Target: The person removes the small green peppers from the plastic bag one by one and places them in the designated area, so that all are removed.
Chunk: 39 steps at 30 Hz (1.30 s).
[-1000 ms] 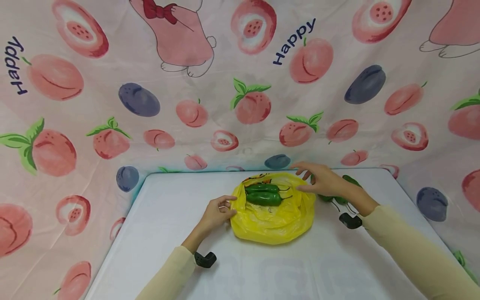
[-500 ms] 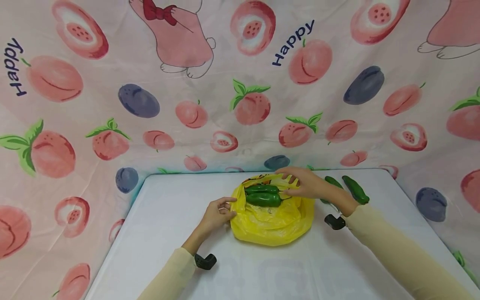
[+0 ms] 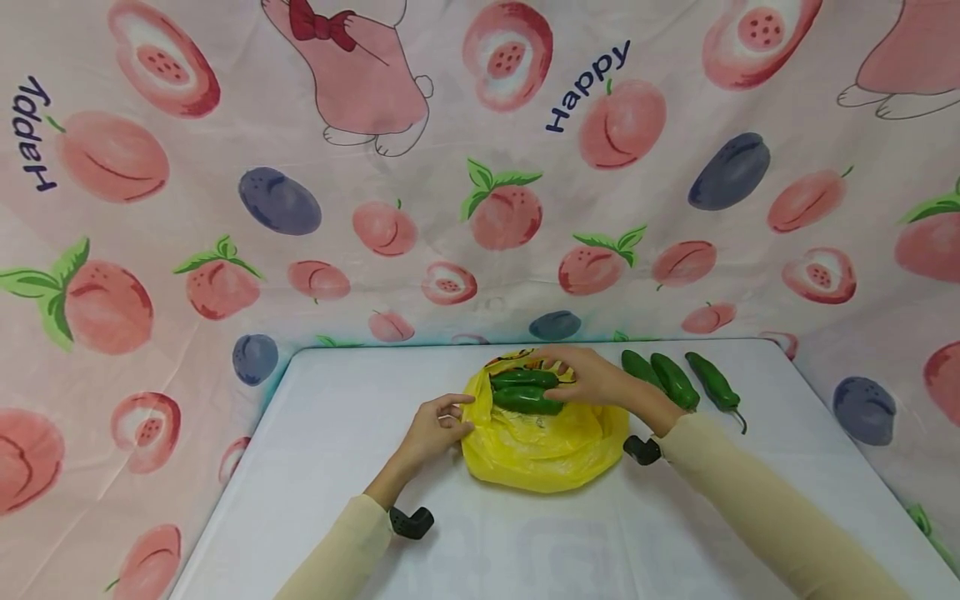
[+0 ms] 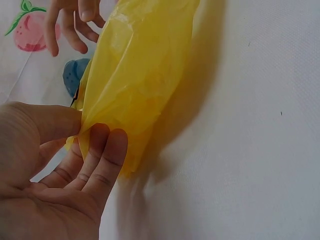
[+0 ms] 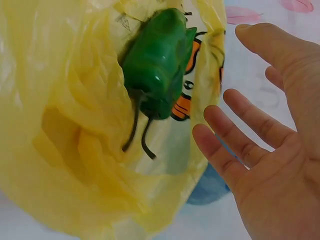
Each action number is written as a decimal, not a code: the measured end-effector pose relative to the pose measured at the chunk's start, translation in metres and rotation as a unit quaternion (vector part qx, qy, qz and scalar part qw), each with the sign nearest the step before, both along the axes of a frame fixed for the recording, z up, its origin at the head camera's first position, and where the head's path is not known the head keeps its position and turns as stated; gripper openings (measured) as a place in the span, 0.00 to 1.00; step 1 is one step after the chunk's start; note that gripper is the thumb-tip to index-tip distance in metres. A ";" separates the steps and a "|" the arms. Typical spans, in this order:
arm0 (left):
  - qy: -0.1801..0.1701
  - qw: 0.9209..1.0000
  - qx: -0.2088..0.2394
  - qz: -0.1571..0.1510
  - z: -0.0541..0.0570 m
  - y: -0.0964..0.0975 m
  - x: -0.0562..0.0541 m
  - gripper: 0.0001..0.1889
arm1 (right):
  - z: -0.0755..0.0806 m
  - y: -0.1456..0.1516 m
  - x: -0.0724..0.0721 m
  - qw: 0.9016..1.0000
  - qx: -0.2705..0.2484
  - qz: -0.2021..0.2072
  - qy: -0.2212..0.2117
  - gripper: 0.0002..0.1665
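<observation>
A yellow plastic bag lies spread on the white table, its mouth facing up. Two glossy green peppers with thin dark stems are inside it. My left hand is at the bag's left side; in the left wrist view its thumb and fingers pinch the bag's rim. Over the right part of the bag, close to the stem ends of the peppers, is my right hand. In the right wrist view its fingers are spread and hold nothing, apart from the peppers.
Several more green peppers lie to the right of the bag, among them one pepper farthest right; my right forearm partly covers others. A cloth printed with fruit hangs behind the table. Each wrist carries a small black device.
My right hand has moved left, from the bag's right edge to over the peppers inside, uncovering the peppers on the table. My left hand has stayed at the bag's rim.
</observation>
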<state>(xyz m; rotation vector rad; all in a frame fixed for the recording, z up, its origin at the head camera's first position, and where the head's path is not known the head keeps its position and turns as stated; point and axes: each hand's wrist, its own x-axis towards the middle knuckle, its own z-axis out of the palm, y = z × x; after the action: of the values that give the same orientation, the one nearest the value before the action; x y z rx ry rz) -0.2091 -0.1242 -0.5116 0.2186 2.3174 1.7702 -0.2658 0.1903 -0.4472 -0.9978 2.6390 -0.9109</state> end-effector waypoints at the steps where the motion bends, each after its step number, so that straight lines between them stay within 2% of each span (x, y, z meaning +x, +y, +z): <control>1: 0.001 1.000 0.001 -0.001 0.000 0.000 0.000 0.23 | -0.002 -0.002 -0.001 1.000 0.004 0.000 0.002 0.37; 16: 0.000 1.000 0.008 -0.003 -0.002 -0.001 0.000 0.23 | -0.024 -0.025 -0.004 0.999 0.046 -0.001 0.014 0.37; 21: 0.000 1.000 0.007 -0.002 -0.003 -0.001 0.000 0.23 | -0.026 -0.031 -0.003 0.996 0.085 -0.007 0.020 0.36; 30: 0.001 1.000 0.002 -0.002 -0.005 -0.002 -0.001 0.24 | -0.029 -0.043 0.000 0.989 0.147 -0.028 -0.003 0.35; 39: 0.002 1.000 0.000 0.001 -0.006 -0.002 -0.001 0.23 | -0.030 -0.046 -0.002 0.986 0.166 -0.010 0.005 0.29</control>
<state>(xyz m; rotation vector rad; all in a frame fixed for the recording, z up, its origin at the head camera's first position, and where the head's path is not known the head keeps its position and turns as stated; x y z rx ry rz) -0.2103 -0.1266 -0.5177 0.2193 2.3210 1.7721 -0.2677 0.1440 -0.4773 -0.8933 2.6916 -0.4471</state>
